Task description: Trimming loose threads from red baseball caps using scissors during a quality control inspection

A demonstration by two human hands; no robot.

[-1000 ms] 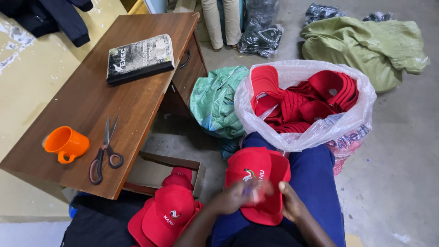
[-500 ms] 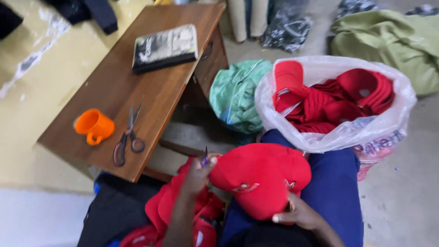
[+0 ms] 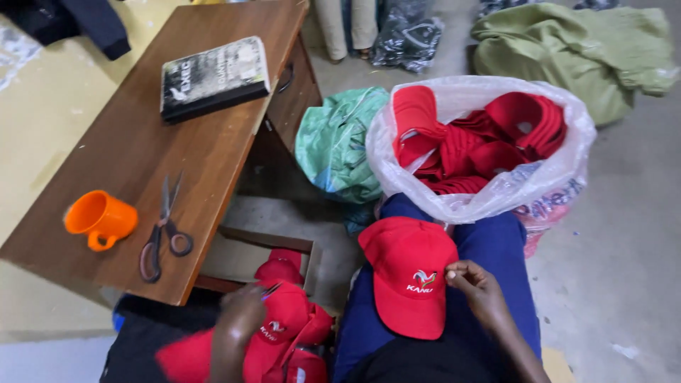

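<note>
Right grip pinched on a red cap's edge, left grip down on the finished heap.

Fingers of the right hand [image 3: 477, 289] close on the side of the red cap [image 3: 411, 284] lying crown-up on the lap at lower centre (emblem facing the camera); the left hand [image 3: 241, 319] curls over the pile of red caps [image 3: 280, 333] at lower left with something thin between its fingers, too blurred to name. By my judgement several caps are through and many remain, since the plastic bag [image 3: 496, 191] at right centre stays heaped with them. Scissors [image 3: 162, 230] and orange cup [image 3: 99, 218] lie untouched on the table [image 3: 206, 142].
</note>
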